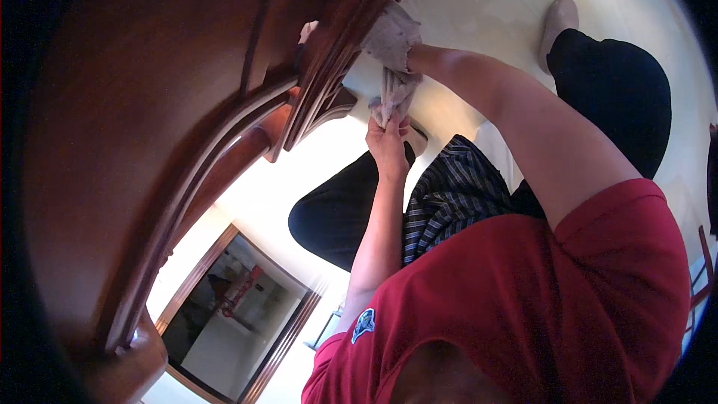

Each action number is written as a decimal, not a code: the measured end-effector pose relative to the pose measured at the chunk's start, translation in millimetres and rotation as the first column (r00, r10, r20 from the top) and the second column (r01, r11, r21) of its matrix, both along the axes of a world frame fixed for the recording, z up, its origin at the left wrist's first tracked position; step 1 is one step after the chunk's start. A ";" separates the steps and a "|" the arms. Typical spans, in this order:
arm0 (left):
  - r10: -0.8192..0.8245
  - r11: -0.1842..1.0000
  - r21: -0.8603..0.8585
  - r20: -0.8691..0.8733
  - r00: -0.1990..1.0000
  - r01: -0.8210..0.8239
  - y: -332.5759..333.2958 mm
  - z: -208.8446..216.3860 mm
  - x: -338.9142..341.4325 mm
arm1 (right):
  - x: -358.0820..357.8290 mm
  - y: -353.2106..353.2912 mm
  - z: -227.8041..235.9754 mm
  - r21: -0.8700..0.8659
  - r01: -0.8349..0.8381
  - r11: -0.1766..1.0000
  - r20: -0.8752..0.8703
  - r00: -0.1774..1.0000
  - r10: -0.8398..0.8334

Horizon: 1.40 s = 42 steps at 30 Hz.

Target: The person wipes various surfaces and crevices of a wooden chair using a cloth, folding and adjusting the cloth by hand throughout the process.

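A grey cloth (402, 88) stretches between my two hands. Its lower end is pinched in the fingers of my left hand (388, 146), just above my bent knee. At the upper end, the cloth wraps over my right hand (396, 41), so its fingers are hidden. That covered hand is close against the moulded edge of a dark reddish-brown wooden piece of furniture (329, 52); whether it touches the wood I cannot tell.
A large polished wooden panel (134, 105) fills the left side, with a curved rail (202, 157) along its edge. A carved foot (334, 108) stands near my left hand. Pale floor (479, 0) lies beneath my shoes. A wood-framed doorway or glass panel (232, 314) is at the lower left.
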<state>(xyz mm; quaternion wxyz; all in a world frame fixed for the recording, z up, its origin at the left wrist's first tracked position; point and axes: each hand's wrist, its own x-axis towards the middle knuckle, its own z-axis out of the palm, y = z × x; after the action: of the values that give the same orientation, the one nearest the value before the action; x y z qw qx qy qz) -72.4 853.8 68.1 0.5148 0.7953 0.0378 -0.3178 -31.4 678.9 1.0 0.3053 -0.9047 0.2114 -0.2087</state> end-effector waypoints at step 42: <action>0.182 0.726 -0.682 0.062 0.981 -0.092 82.8 101.9 -58.5 | -131.4 97.0 -77.4 0.294 -0.118 0.948 -0.194 0.964 0.180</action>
<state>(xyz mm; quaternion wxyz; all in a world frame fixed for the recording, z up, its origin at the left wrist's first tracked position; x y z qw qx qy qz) -131.0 936.6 170.1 0.7915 0.5675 -0.0535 -0.2206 -162.8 775.9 -76.4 0.4203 -0.8831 0.2017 -0.0524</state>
